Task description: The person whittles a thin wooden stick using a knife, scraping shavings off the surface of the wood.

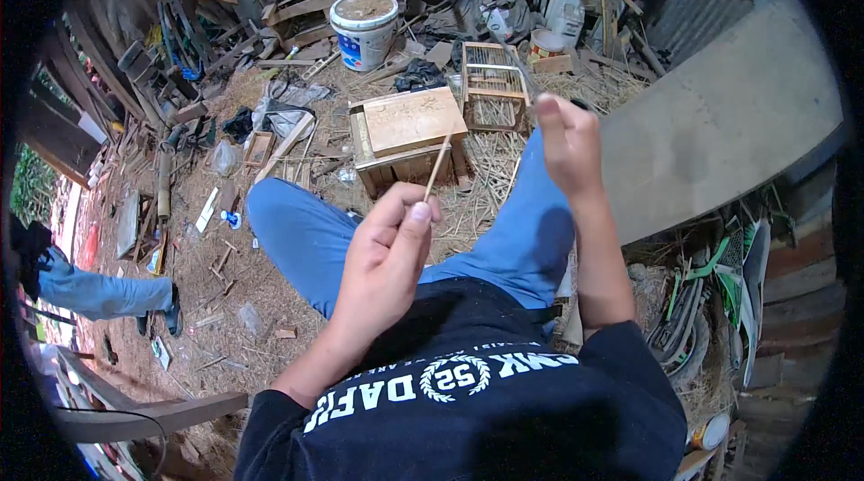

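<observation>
My left hand (389,247) is raised in front of my lap, thumb and fingers pinching a thin, light-brown wooden stick (439,166) that points up and away. Higher and to the right, my right hand (570,150) is closed around a knife, its narrow grey blade (520,69) slanting up to the left. The fist hides most of the handle. Blade and stick are apart. Beyond the stick, a flat wooden board (414,119) lies on a low wooden box (389,173). Behind the knife stands a small wooden cage-like frame (495,85) with thin bars.
Straw and shavings (490,170) litter the ground between my knees. A white bucket (364,31) stands beyond the box, before piled scrap wood. A large pale panel (711,121) slopes along the right. At far left shows another person's leg (117,294) in blue trousers.
</observation>
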`<state>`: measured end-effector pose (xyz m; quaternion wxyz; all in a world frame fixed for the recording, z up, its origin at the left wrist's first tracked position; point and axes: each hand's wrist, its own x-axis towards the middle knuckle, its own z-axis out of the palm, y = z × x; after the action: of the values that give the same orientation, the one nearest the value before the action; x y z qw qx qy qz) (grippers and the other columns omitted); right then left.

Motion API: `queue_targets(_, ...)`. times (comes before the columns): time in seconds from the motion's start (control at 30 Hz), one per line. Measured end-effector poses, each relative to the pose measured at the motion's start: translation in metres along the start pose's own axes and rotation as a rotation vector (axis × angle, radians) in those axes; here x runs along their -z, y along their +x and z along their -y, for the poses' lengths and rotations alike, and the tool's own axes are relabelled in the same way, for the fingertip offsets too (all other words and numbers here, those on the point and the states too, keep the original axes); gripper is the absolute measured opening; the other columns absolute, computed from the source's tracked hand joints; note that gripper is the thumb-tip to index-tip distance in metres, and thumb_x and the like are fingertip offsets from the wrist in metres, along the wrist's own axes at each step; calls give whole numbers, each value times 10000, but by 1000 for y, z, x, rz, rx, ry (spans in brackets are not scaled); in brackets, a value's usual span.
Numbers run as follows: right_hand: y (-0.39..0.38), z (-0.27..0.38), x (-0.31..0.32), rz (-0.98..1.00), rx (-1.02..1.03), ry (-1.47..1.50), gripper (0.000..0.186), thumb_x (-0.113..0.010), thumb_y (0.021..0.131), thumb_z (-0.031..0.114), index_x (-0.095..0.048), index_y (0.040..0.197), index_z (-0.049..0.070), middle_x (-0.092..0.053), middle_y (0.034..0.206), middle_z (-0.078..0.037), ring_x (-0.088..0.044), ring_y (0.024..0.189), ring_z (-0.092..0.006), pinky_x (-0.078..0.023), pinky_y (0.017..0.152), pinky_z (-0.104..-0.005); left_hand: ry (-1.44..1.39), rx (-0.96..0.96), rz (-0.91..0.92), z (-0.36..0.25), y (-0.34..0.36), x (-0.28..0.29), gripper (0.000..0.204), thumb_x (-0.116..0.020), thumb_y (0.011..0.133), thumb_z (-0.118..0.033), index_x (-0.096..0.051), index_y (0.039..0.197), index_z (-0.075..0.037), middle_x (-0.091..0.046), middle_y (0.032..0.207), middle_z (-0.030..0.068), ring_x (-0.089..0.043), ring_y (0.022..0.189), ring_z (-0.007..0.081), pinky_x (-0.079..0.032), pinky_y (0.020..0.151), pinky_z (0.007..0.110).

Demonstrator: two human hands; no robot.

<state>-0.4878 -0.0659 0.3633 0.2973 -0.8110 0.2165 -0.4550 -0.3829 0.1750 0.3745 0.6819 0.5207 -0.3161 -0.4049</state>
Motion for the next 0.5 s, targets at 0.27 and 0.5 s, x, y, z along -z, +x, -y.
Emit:
queue_targets(0.27, -42, 47, -33, 325, 366, -183, 554, -642, 905, 529, -516, 636, 63, -479, 523, -119, -533, 470, -320, -378, 434, -398, 1, 8, -88, 6, -1, 9, 161, -467, 1071, -178, -558, 1059, -45, -401, 677, -72, -330, 570, 16, -242, 495, 210)
queue_targets(0.5, -43, 54, -45, 362, 462, -246, 554, -636, 875, 589, -524, 603, 120, -540, 514, -110, -593, 465, -297, -430, 428, -416, 57, -3, -121, 7, -6, 16, 146, -474, 1065, -162, -558, 1052, -42, -430, 714, -60, -349, 593, 16, -262, 510, 209)
